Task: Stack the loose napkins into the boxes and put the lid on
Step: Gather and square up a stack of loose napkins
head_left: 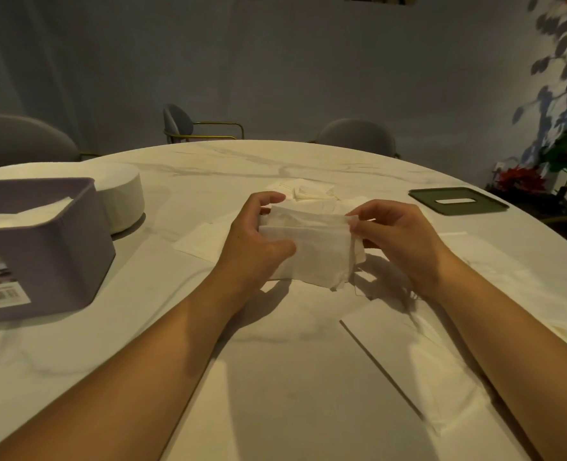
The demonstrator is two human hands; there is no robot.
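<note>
Risk centres on the thin white folded paper napkin (312, 251), held above the white marble-patterned round surface (275, 344). The grip of the left hand (258, 241) is clamped on the napkin's left end, thumb in front. The grip of the right hand (395, 237) pinches the upper right corner. Opposed pull from the two grips could tear the sheet or spring the fold open; its lower right edge hangs ragged.

The lilac rectangular box (59, 247) stands well apart at far left, so loose layers could flop during a carry and land askew on the napkins inside (26, 212). A forearm sweep could scatter the large white sheet (408, 361) beside the right arm. The dark green flat slotted lid (458, 201) lies at right, near the surface edge.

The box is cut off by the left frame edge, so its fill level cannot be judged. The pile of loose white napkins (308, 191) beyond the hands is hard to count against the pale surface. The round white object (122, 194) behind the box cannot be identified.
</note>
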